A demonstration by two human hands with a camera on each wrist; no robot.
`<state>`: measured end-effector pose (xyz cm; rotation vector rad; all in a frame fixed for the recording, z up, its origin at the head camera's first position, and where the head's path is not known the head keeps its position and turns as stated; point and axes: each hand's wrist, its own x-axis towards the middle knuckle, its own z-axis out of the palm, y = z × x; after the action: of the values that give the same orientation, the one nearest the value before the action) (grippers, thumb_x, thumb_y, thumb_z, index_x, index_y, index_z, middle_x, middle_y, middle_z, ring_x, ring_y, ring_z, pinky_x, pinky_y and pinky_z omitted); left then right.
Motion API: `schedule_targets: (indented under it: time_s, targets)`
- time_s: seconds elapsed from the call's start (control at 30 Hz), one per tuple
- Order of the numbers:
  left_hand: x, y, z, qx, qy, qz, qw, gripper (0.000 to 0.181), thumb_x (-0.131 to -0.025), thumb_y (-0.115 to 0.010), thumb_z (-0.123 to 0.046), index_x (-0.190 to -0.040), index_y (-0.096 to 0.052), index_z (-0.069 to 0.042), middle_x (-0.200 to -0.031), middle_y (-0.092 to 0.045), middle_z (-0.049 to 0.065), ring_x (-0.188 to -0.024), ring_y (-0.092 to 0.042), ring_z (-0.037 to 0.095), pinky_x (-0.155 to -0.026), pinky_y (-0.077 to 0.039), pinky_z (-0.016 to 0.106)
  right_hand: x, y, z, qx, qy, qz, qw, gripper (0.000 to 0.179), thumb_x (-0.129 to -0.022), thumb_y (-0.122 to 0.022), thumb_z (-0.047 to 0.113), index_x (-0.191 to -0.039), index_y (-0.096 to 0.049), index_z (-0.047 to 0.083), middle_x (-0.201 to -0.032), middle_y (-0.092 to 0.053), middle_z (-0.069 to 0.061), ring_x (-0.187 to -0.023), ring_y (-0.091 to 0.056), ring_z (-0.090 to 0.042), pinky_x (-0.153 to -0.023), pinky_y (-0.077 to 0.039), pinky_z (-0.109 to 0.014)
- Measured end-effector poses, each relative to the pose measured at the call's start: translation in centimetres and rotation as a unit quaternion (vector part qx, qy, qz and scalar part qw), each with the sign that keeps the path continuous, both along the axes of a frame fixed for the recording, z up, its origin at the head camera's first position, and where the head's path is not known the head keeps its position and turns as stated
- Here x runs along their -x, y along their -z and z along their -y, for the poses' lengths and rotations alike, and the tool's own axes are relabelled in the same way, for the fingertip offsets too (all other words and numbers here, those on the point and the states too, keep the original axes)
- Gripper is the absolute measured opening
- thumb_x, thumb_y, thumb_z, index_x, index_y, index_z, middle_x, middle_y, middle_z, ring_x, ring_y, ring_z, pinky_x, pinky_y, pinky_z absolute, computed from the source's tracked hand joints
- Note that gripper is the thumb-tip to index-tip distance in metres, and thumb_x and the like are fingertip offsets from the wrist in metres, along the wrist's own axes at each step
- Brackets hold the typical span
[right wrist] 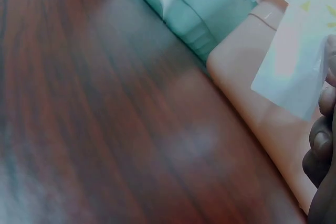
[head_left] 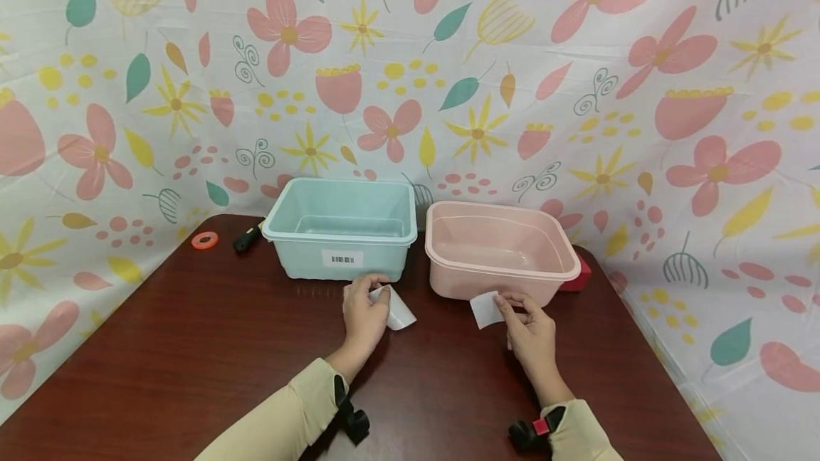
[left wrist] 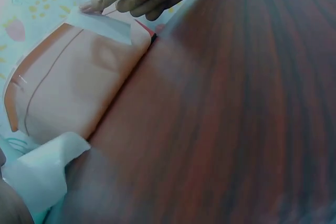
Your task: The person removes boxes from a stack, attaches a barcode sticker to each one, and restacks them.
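Observation:
In the head view my left hand [head_left: 365, 315] pinches a curled white strip of glossy paper [head_left: 400, 314], just in front of the light blue bin [head_left: 301, 256]. A barcode label [head_left: 342, 259] is stuck on that bin's front wall. To the right, my right hand [head_left: 533, 336] pinches a small white label-like piece [head_left: 485, 309] by its right edge. This piece overlaps the lower front wall of the pink basin [head_left: 458, 282]. The right wrist view shows the white piece [right wrist: 289, 69] hanging flat from the fingertips, without visible print.
An orange ring like a tape roll [head_left: 205, 240] and a black-handled tool [head_left: 246, 239] lie at the table's back left. A red object [head_left: 578, 276] is partly hidden behind the pink basin. A flowered cloth [head_left: 384, 34] hangs behind the dark wooden table [head_left: 211, 333].

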<state>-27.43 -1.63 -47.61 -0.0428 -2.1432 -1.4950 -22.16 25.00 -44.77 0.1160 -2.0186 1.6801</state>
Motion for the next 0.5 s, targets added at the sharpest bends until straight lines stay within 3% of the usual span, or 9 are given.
schedule_targets:
  time_s: [0.07, 0.23, 0.5]
  targets:
    - [0.03, 0.01, 0.04, 0.003, -0.012, 0.005, 0.9999, 0.012, -0.089, -0.069, -0.011, -0.1, -0.074, -0.012, -0.099, -0.059, 0.004, -0.105, -0.048, 0.024, -0.091, -0.031, 0.051, 0.06, 0.1, -0.03, 0.004, -0.003, 0.003, 1.0, 0.018, -0.096, -0.071, 0.015, -0.102, -0.069, -0.001, -0.076, -0.066, -0.019, -0.028, -0.041, -0.015, -0.027, -0.032, -0.03]
    - [-0.12, -0.15, 0.14, 0.007, -0.023, -0.002, 0.9997, 0.016, -0.088, -0.07, -0.012, -0.104, -0.073, -0.013, -0.105, -0.057, 0.006, -0.108, -0.046, 0.024, -0.09, -0.027, 0.052, 0.1, 0.27, -0.1, -0.005, -0.03, -0.007, 0.9995, 0.016, -0.098, -0.067, 0.011, -0.103, -0.066, -0.004, -0.053, -0.056, -0.022, -0.029, -0.042, -0.022, -0.028, -0.034, -0.031]
    - [-0.14, -0.25, 0.19, -0.005, -0.015, -0.051, 0.9985, 0.014, -0.088, -0.073, -0.01, -0.101, -0.072, -0.011, -0.1, -0.056, 0.002, -0.109, -0.047, 0.023, -0.091, -0.027, 0.048, -0.01, 0.23, 0.0, -0.005, -0.04, -0.001, 0.9992, 0.015, -0.098, -0.067, 0.011, -0.1, -0.067, -0.004, -0.064, -0.063, -0.029, -0.034, -0.047, -0.029, -0.031, -0.035, -0.029]
